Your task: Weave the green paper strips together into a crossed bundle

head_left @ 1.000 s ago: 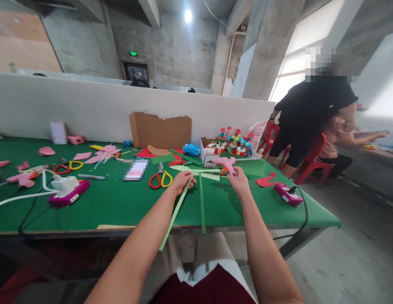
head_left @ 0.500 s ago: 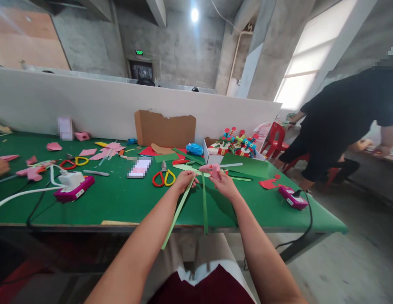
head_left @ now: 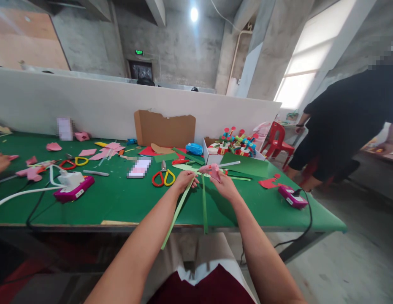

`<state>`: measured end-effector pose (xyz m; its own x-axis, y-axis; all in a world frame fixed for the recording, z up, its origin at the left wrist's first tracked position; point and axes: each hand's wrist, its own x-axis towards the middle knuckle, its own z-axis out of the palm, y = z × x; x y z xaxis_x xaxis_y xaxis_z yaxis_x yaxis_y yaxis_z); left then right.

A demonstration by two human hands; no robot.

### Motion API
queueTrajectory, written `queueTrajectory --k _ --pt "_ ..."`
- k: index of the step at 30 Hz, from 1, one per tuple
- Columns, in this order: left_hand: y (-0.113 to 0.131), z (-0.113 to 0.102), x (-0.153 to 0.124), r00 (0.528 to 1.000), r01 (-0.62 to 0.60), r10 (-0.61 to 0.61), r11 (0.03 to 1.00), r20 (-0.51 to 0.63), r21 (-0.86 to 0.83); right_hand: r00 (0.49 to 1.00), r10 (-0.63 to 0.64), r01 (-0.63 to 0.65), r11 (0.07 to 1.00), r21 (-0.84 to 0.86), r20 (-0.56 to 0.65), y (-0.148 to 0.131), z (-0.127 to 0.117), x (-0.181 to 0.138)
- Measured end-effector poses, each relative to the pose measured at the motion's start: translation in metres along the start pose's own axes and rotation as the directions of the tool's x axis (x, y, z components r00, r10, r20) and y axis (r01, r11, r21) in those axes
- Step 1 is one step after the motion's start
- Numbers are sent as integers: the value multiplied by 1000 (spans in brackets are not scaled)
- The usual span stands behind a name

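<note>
1. So it may lie still, the left hand [head_left: 185, 180] pinches a light-green paper strip [head_left: 178, 211] right of the red-and-yellow-handled metal scissors [head_left: 163, 167];
2. farther right, the right hand [head_left: 223, 185] wraps a pink plastic glue gun [head_left: 210, 169].

One head-worn camera faces forward and down from the near side of the worktop [head_left: 126, 204], crossing mid-frame.

The right hand [head_left: 226, 186] covers part of the handle of the pink glue gun [head_left: 209, 169]; whether the 2 green strips [head_left: 204, 211] meet at its nozzle is too small to tell. Far right of the glue gun the picture's edge crops a dark-clad person [head_left: 348, 114], far left a co-worker's hand [head_left: 0, 164].
</note>
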<state>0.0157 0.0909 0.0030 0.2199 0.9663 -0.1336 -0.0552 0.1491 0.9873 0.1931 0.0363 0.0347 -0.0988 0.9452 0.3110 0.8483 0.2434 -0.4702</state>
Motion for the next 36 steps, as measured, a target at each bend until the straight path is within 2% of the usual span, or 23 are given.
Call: queueTrajectory --k 15,36 --pt "-3 -3 4 999 -14 14 1000 30 22 1000 -16 16 1000 -14 2 -2 1 -2" --pt "0 -2 1 1000 2 -3 1000 23 30 999 41 -39 997 -61 24 -8 -3 -4"
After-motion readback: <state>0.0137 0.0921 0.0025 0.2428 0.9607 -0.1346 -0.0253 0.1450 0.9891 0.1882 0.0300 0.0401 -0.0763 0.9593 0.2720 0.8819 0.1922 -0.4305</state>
